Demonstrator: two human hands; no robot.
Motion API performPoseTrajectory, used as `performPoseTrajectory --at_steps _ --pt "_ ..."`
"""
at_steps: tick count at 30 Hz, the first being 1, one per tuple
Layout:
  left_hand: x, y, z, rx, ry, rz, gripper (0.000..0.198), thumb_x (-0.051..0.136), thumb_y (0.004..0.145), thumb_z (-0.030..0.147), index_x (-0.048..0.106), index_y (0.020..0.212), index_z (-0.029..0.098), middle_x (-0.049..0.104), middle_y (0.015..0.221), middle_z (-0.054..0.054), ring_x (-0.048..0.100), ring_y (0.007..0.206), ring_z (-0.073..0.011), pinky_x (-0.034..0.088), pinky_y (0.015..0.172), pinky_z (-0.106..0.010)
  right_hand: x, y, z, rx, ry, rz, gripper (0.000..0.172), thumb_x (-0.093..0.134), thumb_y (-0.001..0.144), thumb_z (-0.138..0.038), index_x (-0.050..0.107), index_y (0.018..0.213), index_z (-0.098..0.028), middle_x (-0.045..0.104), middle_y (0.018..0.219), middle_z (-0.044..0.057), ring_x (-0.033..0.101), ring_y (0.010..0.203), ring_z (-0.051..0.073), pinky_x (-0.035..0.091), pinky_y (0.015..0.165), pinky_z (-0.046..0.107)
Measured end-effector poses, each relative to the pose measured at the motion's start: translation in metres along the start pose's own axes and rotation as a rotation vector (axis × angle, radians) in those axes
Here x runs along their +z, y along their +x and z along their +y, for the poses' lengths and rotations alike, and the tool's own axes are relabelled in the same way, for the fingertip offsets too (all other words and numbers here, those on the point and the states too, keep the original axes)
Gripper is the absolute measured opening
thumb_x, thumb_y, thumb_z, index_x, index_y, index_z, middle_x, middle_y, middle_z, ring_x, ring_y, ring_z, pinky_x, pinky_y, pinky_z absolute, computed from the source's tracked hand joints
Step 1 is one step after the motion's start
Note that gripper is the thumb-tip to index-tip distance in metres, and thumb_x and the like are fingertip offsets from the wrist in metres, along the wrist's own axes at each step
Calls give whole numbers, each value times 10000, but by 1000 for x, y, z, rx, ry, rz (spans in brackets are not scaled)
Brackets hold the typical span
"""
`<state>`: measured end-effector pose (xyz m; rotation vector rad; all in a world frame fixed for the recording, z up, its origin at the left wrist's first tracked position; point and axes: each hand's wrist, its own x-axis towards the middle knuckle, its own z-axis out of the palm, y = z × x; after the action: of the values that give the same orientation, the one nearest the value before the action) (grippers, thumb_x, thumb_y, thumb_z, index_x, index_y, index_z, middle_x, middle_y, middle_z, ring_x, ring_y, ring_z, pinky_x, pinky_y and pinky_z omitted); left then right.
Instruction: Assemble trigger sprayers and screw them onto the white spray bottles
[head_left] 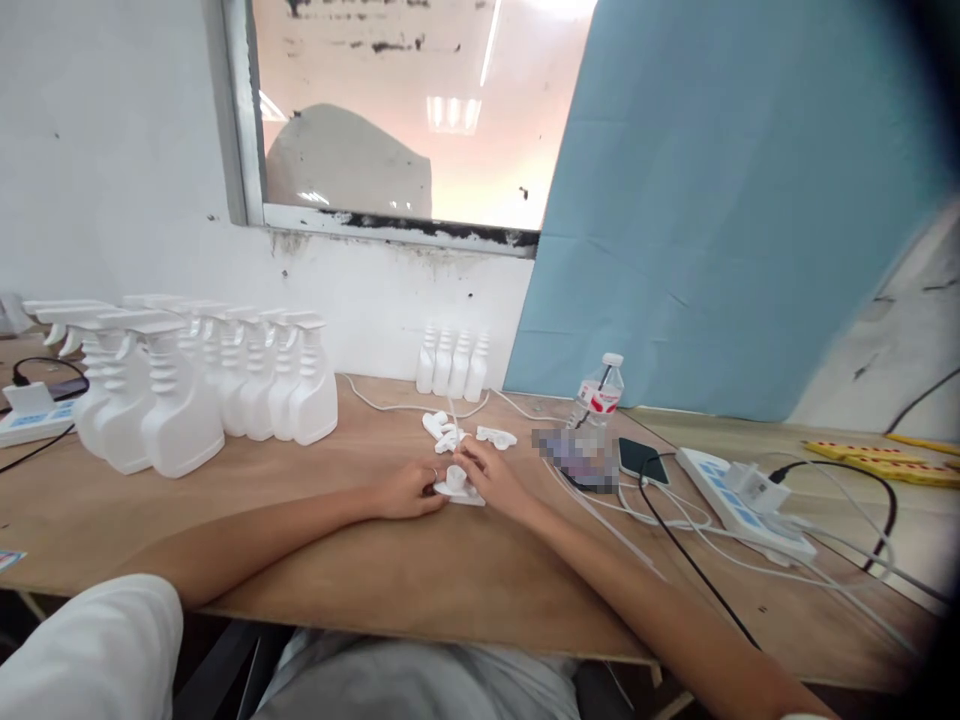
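Observation:
My left hand (409, 490) rests on the wooden table with its fingers curled against the left side of a white plastic part (459, 486). That part has a flat base and a rounded knob on top. From the right, my right hand (491, 478) is closed at the same part, thumb and fingers bent together near its top. A thin white tube (452, 408) rises just beyond the fingers; its lower end is hidden. Just past my hands lie loose white spray trigger heads (436, 428) and another white trigger piece (496, 437).
Several white spray bottles (184, 420) with trigger tops stand at left. Small white bottles (452, 365) line the wall. On the right are a water bottle (598, 395), a phone (643, 461), a power strip (742, 500) and tangled cables.

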<state>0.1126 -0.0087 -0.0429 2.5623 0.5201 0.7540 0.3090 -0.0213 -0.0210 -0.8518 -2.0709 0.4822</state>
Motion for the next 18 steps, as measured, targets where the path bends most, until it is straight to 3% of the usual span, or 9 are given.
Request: performPoseTrajectory --at_steps 4,7,10,12,14,18 --pt "-4 2 -5 -182 -422 102 271 685 778 294 649 1003 149 657 1025 -78 582 920 -220 443 870 -360 -21 -4 3 86 246 -50 263 550 896 -438 578 793 -198 557 751 7 538 714 151 449 675 283" --pt "-13 10 -15 -248 -537 186 373 700 766 443 615 943 125 658 986 -88 601 909 -227 458 850 -362 -45 -4 9 127 582 -200 257 660 813 -404 675 907 -165 645 876 55 620 819 187 493 774 333" --pt "-29 28 -27 -262 -616 237 457 691 739 548 587 872 124 656 937 -85 607 893 -215 459 839 -336 -61 -3 14 191 740 -311 409 746 728 -312 660 1104 -175 668 1039 89 662 871 215 516 786 356" --pt "-40 45 -33 -259 -656 236 483 688 723 570 586 879 124 650 904 -76 609 845 -191 461 803 -308 -65 -2 16 219 668 -269 523 733 753 -274 582 1251 -220 658 1118 87 674 854 192 525 768 335" --pt "-50 64 -38 -254 -682 195 497 681 717 577 598 894 120 640 858 -65 603 779 -165 458 751 -282 -67 -1 16 215 559 -161 501 683 813 -299 543 1291 -243 654 1143 79 677 791 158 530 745 315" --pt "-63 96 -44 -241 -676 20 467 725 677 540 631 828 108 617 742 -37 569 657 -129 439 653 -248 -69 3 16 283 615 7 313 645 840 -418 608 1060 -198 691 994 72 674 654 154 546 647 318"
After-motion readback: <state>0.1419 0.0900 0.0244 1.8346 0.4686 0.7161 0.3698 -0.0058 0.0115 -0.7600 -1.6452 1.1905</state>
